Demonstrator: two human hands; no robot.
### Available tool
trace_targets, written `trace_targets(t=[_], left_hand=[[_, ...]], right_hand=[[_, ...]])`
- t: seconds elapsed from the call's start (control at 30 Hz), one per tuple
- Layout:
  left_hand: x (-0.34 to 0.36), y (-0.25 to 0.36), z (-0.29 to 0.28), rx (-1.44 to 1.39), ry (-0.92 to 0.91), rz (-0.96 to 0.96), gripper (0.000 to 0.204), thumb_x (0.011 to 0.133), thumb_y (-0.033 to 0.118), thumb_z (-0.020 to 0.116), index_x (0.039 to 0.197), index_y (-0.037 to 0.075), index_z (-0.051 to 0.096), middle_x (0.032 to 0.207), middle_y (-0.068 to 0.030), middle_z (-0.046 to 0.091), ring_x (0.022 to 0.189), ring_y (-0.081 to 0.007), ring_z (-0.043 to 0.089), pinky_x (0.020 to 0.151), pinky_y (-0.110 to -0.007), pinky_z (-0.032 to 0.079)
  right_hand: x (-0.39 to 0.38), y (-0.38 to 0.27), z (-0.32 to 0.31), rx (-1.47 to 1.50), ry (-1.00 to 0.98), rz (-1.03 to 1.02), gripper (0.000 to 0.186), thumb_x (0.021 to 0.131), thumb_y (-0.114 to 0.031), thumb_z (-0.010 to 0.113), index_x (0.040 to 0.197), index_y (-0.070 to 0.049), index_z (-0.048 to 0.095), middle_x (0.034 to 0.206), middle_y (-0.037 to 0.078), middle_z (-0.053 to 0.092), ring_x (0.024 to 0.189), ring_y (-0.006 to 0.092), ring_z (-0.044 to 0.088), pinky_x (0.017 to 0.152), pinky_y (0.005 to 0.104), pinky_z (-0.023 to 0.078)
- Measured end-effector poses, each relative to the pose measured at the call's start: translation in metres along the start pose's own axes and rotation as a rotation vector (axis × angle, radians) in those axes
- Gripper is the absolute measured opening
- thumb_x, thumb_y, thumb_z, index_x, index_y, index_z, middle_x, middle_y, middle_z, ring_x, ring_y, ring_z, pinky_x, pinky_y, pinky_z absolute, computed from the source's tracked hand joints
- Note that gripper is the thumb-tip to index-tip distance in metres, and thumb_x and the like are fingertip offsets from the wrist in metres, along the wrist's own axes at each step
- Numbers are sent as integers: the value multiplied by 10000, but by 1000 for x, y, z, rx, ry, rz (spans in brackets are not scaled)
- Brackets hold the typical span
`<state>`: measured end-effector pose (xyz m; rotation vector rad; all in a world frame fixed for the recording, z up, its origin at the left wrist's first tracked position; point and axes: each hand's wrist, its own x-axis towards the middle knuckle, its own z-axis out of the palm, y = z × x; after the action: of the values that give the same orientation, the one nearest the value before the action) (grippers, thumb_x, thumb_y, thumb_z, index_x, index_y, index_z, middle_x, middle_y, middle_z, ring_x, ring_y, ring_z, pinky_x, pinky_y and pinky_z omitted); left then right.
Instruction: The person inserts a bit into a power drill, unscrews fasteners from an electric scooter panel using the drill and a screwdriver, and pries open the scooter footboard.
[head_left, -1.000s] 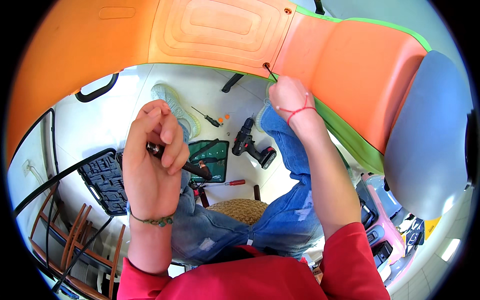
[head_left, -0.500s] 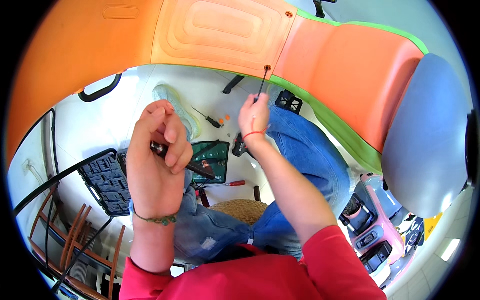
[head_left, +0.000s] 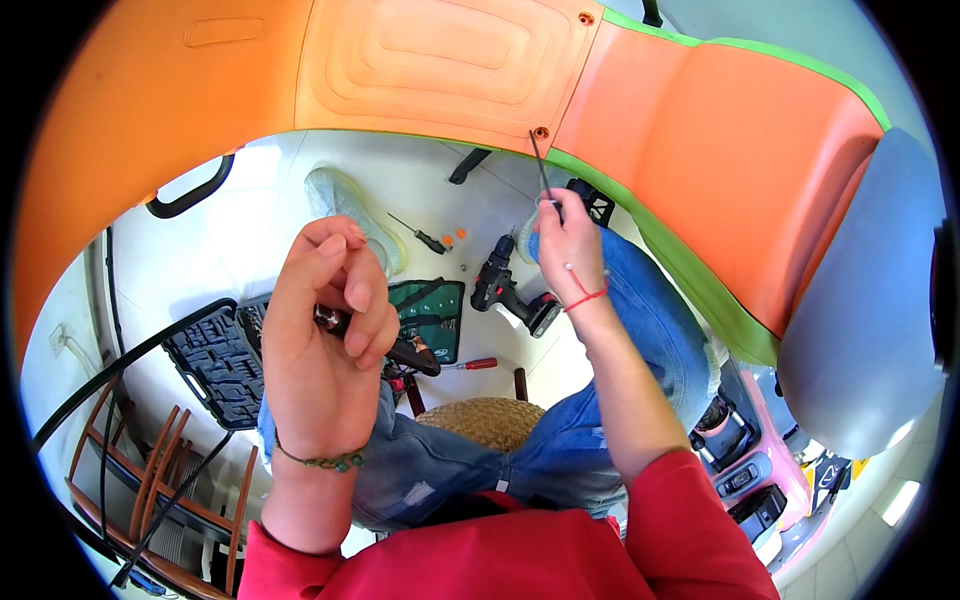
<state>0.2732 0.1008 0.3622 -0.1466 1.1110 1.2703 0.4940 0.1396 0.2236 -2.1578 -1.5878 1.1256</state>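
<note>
My right hand (head_left: 572, 245) is closed around a screwdriver (head_left: 541, 163), its thin dark shaft pointing up and its handle mostly hidden by my fingers. The shaft's tip shows just left of a round screw hole (head_left: 541, 133) at the near edge of the orange plastic panel (head_left: 440, 50). Whether tip and panel touch, I cannot tell. My left hand (head_left: 325, 360) is raised, palm up, fingers curled around a black-handled tool (head_left: 415, 357) with a shiny metal end. Its middle is hidden, so its exact kind is unclear.
On the floor lie a cordless drill (head_left: 508, 285), another screwdriver (head_left: 428, 241), small orange caps (head_left: 461, 234) and a green tool pouch (head_left: 440, 325). An open tool case (head_left: 215, 360) and brown wooden bars (head_left: 150, 470) are left. A pink ride-on toy (head_left: 765, 440) stands right.
My right hand has moved right and slightly down, and the screwdriver's tip has shifted from the screw hole to its left side. The drill is now uncovered. My left hand keeps its tool.
</note>
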Motion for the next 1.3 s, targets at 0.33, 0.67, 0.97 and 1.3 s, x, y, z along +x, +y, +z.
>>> trace_targets(t=[0.33, 0.67, 0.97, 1.3], left_hand=[[2, -9, 2, -32, 25, 27, 153, 943, 179, 472, 971, 39, 526, 664, 25, 391, 482, -50, 288, 421, -211, 219], [4, -6, 0, -30, -15, 29, 150, 938, 178, 478, 975, 38, 519, 670, 23, 403, 492, -48, 303, 427, -205, 235], [2, -1, -3, -54, -8, 36, 156, 935, 177, 484, 982, 34, 524, 671, 26, 409, 485, -48, 303, 418, -207, 235], [0, -3, 3, -58, -3, 34, 170, 944, 182, 472, 1000, 32, 526, 677, 23, 403, 486, -48, 294, 418, -209, 228]], right_hand=[[26, -30, -31, -660, -115, -131, 262, 872, -170, 495, 971, 20, 645, 870, 258, 650, 830, 414, 635, 763, 491, 497], [51, -40, -28, -969, -241, -160, 266, 855, -200, 518, 849, 22, 666, 839, 248, 656, 810, 402, 649, 751, 469, 517], [21, -19, -13, -691, 22, -168, 269, 916, -244, 521, 862, 11, 587, 751, 238, 643, 726, 401, 644, 661, 479, 511], [7, -6, 22, -425, 170, 0, 256, 928, -258, 499, 899, -10, 552, 765, 236, 646, 731, 422, 635, 640, 500, 497]])
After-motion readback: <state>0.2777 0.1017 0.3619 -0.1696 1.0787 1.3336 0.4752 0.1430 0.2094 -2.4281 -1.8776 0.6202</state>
